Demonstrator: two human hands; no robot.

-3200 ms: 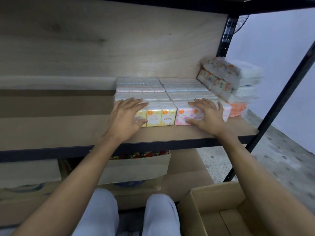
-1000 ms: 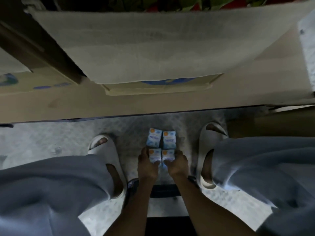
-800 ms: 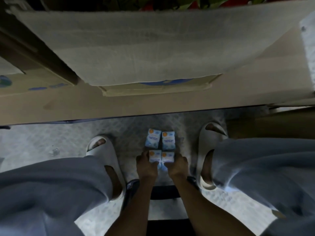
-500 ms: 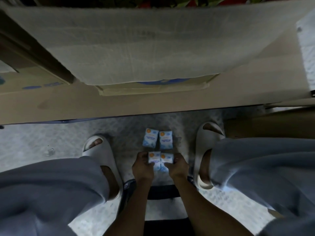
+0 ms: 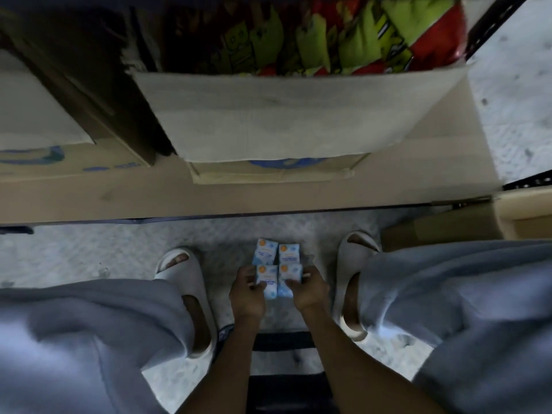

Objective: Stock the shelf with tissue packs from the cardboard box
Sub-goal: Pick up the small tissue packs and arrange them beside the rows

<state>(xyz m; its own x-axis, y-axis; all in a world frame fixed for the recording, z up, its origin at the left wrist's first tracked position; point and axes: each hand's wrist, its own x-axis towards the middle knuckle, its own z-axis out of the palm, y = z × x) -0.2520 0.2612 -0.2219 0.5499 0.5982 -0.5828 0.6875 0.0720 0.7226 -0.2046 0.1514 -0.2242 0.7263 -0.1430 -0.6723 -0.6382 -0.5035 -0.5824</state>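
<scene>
Blue-and-white tissue packs lie on the floor between my feet. My left hand (image 5: 247,291) and my right hand (image 5: 307,289) press from both sides on the two near tissue packs (image 5: 276,279), held together as a pair. Two more tissue packs (image 5: 276,253) lie just beyond them on the speckled floor. The corner of a cardboard box (image 5: 442,227) shows at the right, behind my right knee. The bottom shelf board (image 5: 268,192) runs across the view above the packs.
An open carton with a hanging flap (image 5: 283,115) holds green and red snack bags (image 5: 328,34) on the lower shelf. Another carton (image 5: 44,156) stands to its left. My sandalled feet (image 5: 182,270) and grey trouser legs flank the packs. A dark stool (image 5: 283,342) sits under my arms.
Since I pressed the packs on the upper shelf, my view has dropped to the floor. Over the last second my hands have closed on the near two packs and lifted them slightly; the view tilted up.
</scene>
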